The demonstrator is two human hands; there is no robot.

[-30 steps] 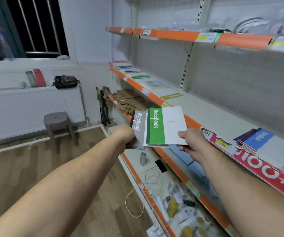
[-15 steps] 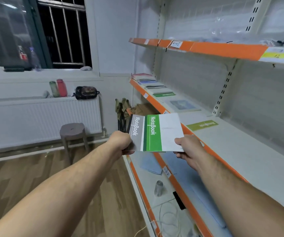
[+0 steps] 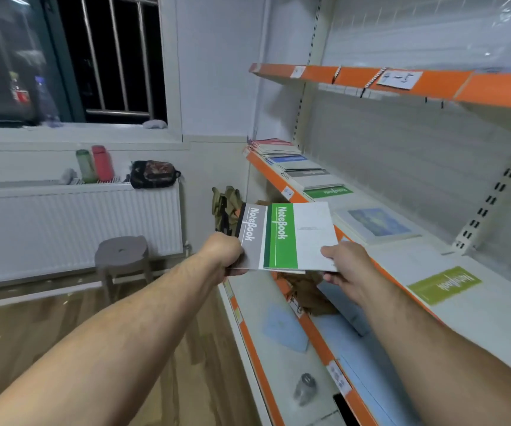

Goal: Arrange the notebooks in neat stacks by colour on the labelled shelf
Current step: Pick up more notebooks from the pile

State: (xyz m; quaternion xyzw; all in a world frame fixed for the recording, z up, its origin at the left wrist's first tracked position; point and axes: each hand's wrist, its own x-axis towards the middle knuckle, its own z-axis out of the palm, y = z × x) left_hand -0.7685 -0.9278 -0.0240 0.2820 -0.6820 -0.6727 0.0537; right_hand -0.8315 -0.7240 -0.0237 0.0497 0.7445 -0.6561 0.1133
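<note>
I hold two notebooks in front of the orange-edged shelf [image 3: 282, 176]. My left hand [image 3: 222, 253] grips the grey notebook [image 3: 251, 238] at its lower left corner. My right hand [image 3: 348, 265] pinches the lower right corner of the green notebook [image 3: 297, 235], which overlaps the grey one. Further along the shelf lie stacks of notebooks: red [image 3: 271, 144], blue [image 3: 288, 158], grey [image 3: 309, 176] and green [image 3: 328, 191]. A light-green notebook [image 3: 444, 284] lies flat on the shelf close to my right arm.
A blue picture-cover book [image 3: 377, 224] lies on the shelf between the stacks and the light-green notebook. The lower shelves hold blue sheets, a brown cloth [image 3: 306, 290] and a small jar [image 3: 305, 388]. A grey stool [image 3: 122, 256] stands by the radiator at left.
The view has swung left and along the shelf; the far stacks have come closer. Both hands keep the same hold on the two notebooks.
</note>
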